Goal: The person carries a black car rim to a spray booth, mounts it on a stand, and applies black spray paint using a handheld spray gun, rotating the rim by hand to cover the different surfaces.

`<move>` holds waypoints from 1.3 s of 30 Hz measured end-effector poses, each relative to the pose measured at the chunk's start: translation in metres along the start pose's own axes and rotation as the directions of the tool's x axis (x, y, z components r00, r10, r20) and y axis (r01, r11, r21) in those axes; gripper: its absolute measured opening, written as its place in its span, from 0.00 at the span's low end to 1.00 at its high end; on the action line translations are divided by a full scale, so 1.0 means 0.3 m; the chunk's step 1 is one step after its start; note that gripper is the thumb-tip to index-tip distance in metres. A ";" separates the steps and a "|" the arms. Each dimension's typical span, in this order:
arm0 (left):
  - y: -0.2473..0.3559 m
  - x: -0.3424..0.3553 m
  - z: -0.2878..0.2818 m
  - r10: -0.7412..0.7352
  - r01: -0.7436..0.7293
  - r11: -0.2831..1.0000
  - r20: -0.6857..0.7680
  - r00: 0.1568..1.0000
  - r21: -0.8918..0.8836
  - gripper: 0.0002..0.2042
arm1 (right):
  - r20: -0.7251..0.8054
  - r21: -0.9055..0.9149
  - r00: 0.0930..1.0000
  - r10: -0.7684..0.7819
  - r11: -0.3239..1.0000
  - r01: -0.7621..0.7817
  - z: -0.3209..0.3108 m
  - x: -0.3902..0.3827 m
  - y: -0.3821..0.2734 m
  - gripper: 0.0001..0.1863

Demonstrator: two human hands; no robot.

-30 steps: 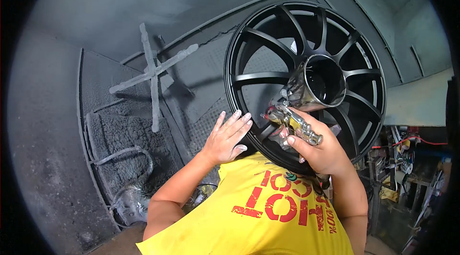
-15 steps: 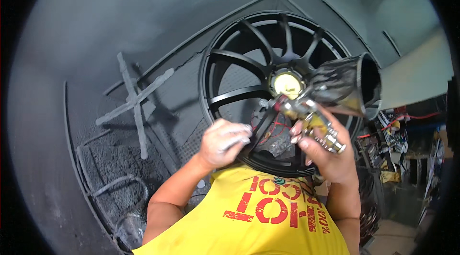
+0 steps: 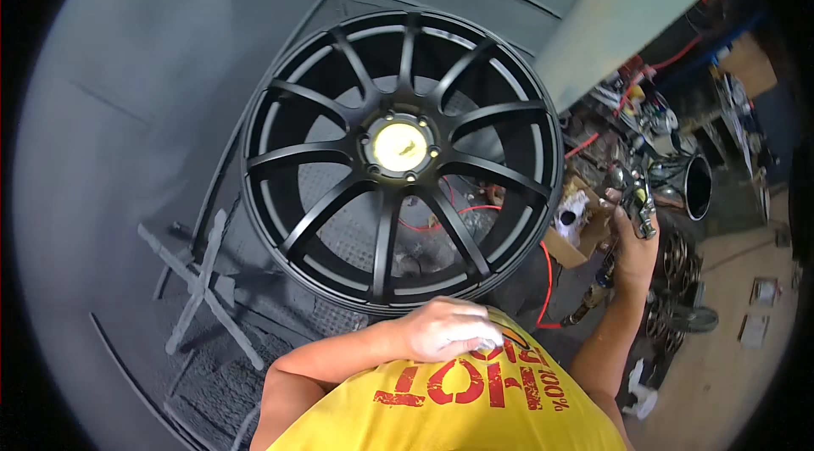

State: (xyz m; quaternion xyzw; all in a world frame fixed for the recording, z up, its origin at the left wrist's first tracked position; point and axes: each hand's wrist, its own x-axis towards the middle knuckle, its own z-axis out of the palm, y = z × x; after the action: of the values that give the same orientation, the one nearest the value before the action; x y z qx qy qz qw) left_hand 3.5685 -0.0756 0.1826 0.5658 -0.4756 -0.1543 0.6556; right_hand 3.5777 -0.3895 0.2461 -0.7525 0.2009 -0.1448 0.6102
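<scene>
One spray gun (image 3: 642, 207) in right grip (image 3: 634, 254); wheel (image 3: 391, 207) lies left.

There is one black wheel (image 3: 392, 197); clock positions run from its hub (image 3: 400, 147). It has ten spokes (image 3: 314, 153) and six small hub holes (image 3: 434, 151). The person shows two hands: one left hand (image 3: 449, 328) between five and six o'clock, one right hand (image 3: 634, 254) near four. One spray gun (image 3: 642, 207) is between three and four, with one metal cup (image 3: 671, 184) at three. One cross-shaped stand (image 3: 202, 286) at eight has four arms (image 3: 174, 257) showing. One open cardboard box (image 3: 566, 249) is at four; farther out that way, two small rectangular panels (image 3: 753, 331). One crumpled white piece (image 3: 642, 393) lies between four and five, one yellow shirt (image 3: 424, 425) near six. The jumbled items (image 3: 661, 116) at three are too crowded to count.
</scene>
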 end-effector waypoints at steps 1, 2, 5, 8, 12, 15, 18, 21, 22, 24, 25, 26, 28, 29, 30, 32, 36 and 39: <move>-0.013 0.008 0.034 0.035 -0.034 0.998 0.013 0.999 -0.051 0.05 | -0.018 -0.010 1.000 0.013 1.000 -0.013 -0.040 -0.012 0.062 0.11; -0.031 0.015 0.059 0.033 -0.031 0.997 0.020 0.999 -0.069 0.05 | -0.064 -0.043 0.998 0.003 0.999 -0.005 -0.080 -0.022 0.146 0.11; -0.069 0.039 0.117 -0.029 0.096 0.982 0.365 0.931 -0.165 0.08 | -0.104 -0.107 0.993 0.064 0.991 -0.076 -0.167 -0.088 0.269 0.13; -0.091 0.079 0.187 0.020 0.069 0.973 0.382 0.924 -0.220 0.10 | -0.125 -0.138 0.986 0.109 0.982 -0.126 -0.263 -0.143 0.479 0.14; -0.184 -0.002 0.245 -0.053 0.196 0.945 0.467 0.883 -0.262 0.25 | -0.048 -0.096 0.968 0.247 0.963 -0.250 -0.295 -0.199 0.546 0.12; -0.297 -0.086 0.321 -0.297 0.430 0.875 0.458 0.838 -0.221 0.25 | 0.080 0.034 0.960 0.267 0.962 -0.270 -0.383 -0.217 0.715 0.14; -0.389 -0.105 0.463 -0.732 0.770 0.635 0.264 0.628 -0.071 0.16 | 0.183 0.049 0.932 0.312 0.944 -0.326 -0.445 -0.245 0.764 0.19; -0.504 -0.113 0.684 -0.738 0.751 0.621 -0.157 0.657 0.224 0.07 | 0.271 -0.038 0.914 0.301 0.952 -0.302 -0.528 -0.267 0.897 0.25; -0.519 -0.096 0.747 -0.762 0.772 0.622 -0.127 0.635 0.129 0.07 | 0.308 -0.098 0.904 0.295 0.955 -0.278 -0.543 -0.261 0.913 0.27; -0.521 -0.073 0.857 -0.743 0.767 0.625 -0.193 0.641 0.145 0.06 | 0.320 -0.158 0.883 0.343 0.938 -0.307 -0.600 -0.266 0.954 0.27; -0.518 -0.060 0.900 -0.753 0.778 0.611 -0.196 0.628 0.145 0.06 | 0.340 -0.206 0.913 0.226 0.965 -0.162 -0.632 -0.266 0.993 0.27; -0.518 -0.045 0.932 -0.776 0.797 0.602 -0.203 0.597 0.046 0.06 | 0.365 -0.249 0.925 0.105 0.969 -0.012 -0.660 -0.266 1.026 0.27; -0.508 -0.037 1.000 -0.803 0.816 0.575 -0.224 0.552 -0.051 0.06 | 0.406 -0.276 0.899 0.166 0.960 -0.052 -0.707 -0.264 1.037 0.27; -0.510 -0.044 1.039 -0.816 0.830 0.555 -0.224 0.532 -0.050 0.06 | 0.393 -0.281 0.905 0.161 0.959 -0.048 -0.730 -0.276 1.085 0.27; -0.505 -0.043 1.070 -0.828 0.843 0.536 -0.228 0.513 -0.050 0.06 | 0.401 -0.299 0.906 0.134 0.954 -0.009 -0.747 -0.281 1.091 0.27; -0.501 -0.041 1.113 -0.835 0.851 0.522 -0.235 0.498 -0.053 0.06 | 0.417 -0.307 0.903 0.107 0.951 0.029 -0.783 -0.287 1.095 0.27; -0.515 -0.051 1.150 -0.788 0.800 0.586 -0.321 0.526 -0.128 0.04 | 0.490 -0.183 0.818 0.303 0.952 -0.243 -0.825 -0.305 1.039 0.27; -0.623 -0.050 1.100 -0.825 0.719 0.519 -0.490 0.280 -0.463 0.03 | 0.509 -0.086 0.860 0.005 0.995 0.046 -0.847 -0.322 1.159 0.29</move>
State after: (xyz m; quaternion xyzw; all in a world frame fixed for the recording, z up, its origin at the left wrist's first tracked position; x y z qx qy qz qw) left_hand 3.3605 -0.3192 -0.0208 0.6862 0.1392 -0.2764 0.6583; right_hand 3.3316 -0.6224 -0.0367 -0.7944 0.0314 0.0623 0.6034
